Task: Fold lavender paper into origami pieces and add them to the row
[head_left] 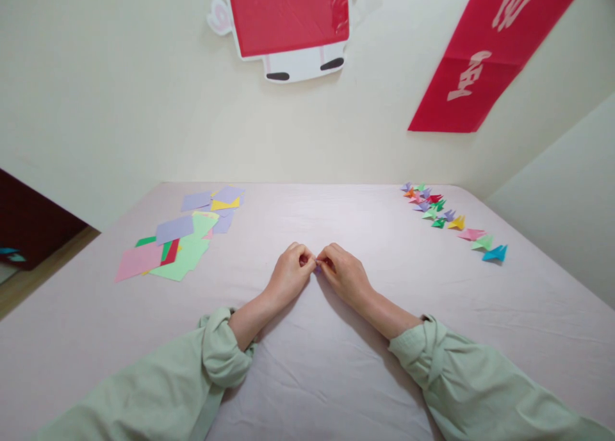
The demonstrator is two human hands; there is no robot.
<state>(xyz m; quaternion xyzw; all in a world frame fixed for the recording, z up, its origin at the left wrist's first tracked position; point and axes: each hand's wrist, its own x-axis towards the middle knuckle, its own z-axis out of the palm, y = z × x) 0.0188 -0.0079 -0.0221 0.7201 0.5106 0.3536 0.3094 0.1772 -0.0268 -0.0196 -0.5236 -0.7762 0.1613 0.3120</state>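
Note:
My left hand (291,268) and my right hand (344,269) meet fingertip to fingertip over the middle of the table. Both are closed in a pinch on a small purple folded paper (318,269). Only a sliver of that paper shows between the fingers, so its folded shape is mostly hidden. To the left lie loose paper sheets in purple (175,229), pink (138,263) and light green (185,255), overlapping one another. Over on the right stand several folded paper cranes, among them a blue crane (496,254) and a yellow crane (457,223).
A pale cloth (307,377) with light wrinkles covers the table. Its far edge meets a cream wall (307,133). Hanging there are a red cartoon-shaped sign (291,15) and a red banner (480,63). Beyond the table's left side a wooden floor (52,268) shows.

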